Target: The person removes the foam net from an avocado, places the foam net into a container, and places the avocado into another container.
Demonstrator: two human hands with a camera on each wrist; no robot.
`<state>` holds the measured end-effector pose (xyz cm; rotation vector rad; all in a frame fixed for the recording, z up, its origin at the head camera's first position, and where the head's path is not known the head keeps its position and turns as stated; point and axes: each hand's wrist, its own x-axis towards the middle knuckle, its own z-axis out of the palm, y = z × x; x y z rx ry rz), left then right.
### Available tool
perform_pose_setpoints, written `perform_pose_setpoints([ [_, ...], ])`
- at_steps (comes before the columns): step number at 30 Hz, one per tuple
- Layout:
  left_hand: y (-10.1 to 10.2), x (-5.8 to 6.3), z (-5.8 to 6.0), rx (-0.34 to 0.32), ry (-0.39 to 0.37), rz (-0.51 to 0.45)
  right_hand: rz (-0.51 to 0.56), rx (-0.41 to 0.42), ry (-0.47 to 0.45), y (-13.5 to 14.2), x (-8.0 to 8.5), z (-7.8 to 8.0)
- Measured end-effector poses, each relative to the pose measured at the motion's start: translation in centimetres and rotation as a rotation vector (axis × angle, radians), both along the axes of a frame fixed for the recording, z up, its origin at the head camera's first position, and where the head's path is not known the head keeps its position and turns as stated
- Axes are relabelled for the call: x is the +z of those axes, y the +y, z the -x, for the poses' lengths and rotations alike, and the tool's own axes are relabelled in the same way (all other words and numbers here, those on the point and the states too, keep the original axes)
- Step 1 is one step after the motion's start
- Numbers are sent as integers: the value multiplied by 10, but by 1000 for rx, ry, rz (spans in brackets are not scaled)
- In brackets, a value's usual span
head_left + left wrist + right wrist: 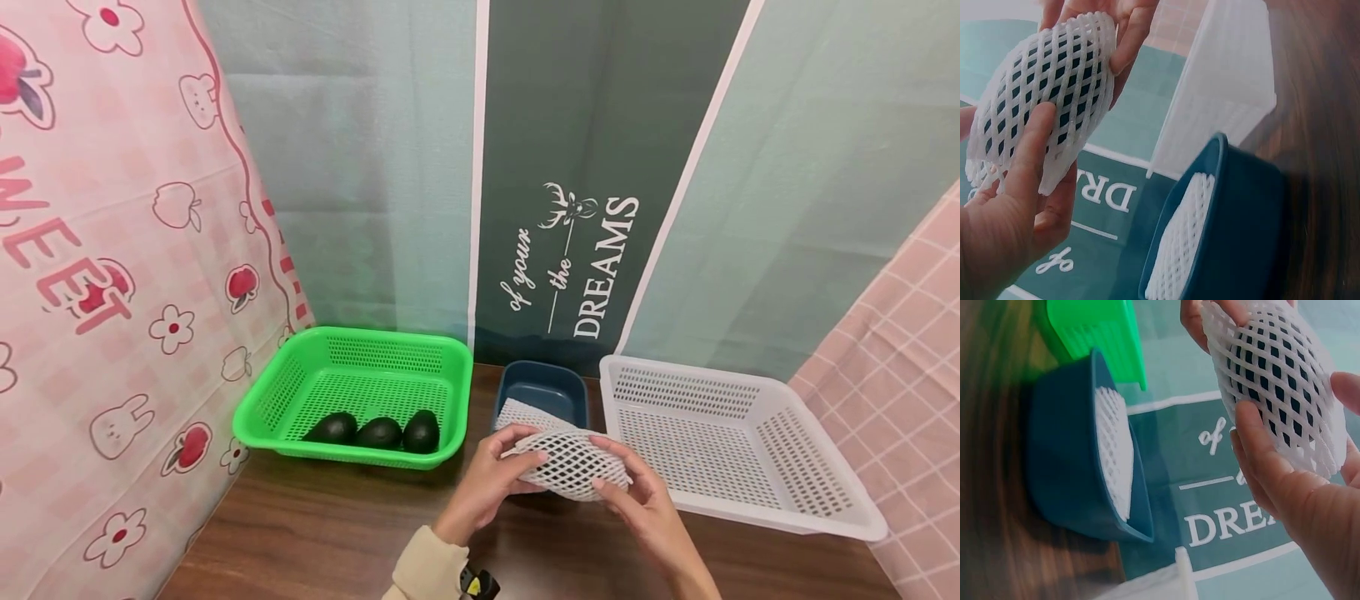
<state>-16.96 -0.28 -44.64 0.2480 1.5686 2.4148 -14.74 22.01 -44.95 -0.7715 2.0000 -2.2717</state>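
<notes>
Both hands hold a dark avocado (1067, 100) wrapped in a white foam net sleeve (573, 465), raised over the front of a small blue bin (542, 385). The left hand (491, 475) grips the sleeve's left end, its thumb lying on the mesh. At the other end the right hand (637, 496) pinches the net between thumb and fingers. Dark skin shows through the stretched mesh, which covers most of the fruit. Another white foam net (1115, 453) lies in the blue bin. Three dark avocados (381, 433) sit along the front of the green basket (352, 333) at left.
A white plastic basket (750, 508) stands to the right of the blue bin. All three containers rest on a brown wooden table (337, 517). Behind hangs a green cloth (360, 167) with printed lettering; pink patterned cloths (150, 333) close off the sides.
</notes>
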Motion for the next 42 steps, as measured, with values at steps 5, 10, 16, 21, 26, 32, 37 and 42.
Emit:
perform_pose_setpoints([
  [5, -13, -6, -7, 4, 12, 27, -82, -58, -5, -11, -7, -7],
  [10, -25, -14, -13, 7, 32, 68, -71, -71, -14, -21, -13, -14],
  [16, -35, -22, -22, 2, 35, 75, -4, -30, -29, -30, -25, -21],
  [21, -42, -31, -29, -3, 24, 53, -2, -27, -64, -36, -34, -25],
  [26, -47, -39, -37, 1, 4, 40, 6, -10, -90, -40, -43, -29],
  [32, -52, -49, -46, 21, -21, 24, 12, -5, -102, -46, -53, -33],
  [37, -56, -58, -52, 37, -54, 18, 17, -10, -125, -50, -62, -36],
  [42, -59, -65, -56, 52, -86, 25, -2, -67, -172, -54, -70, -39],
])
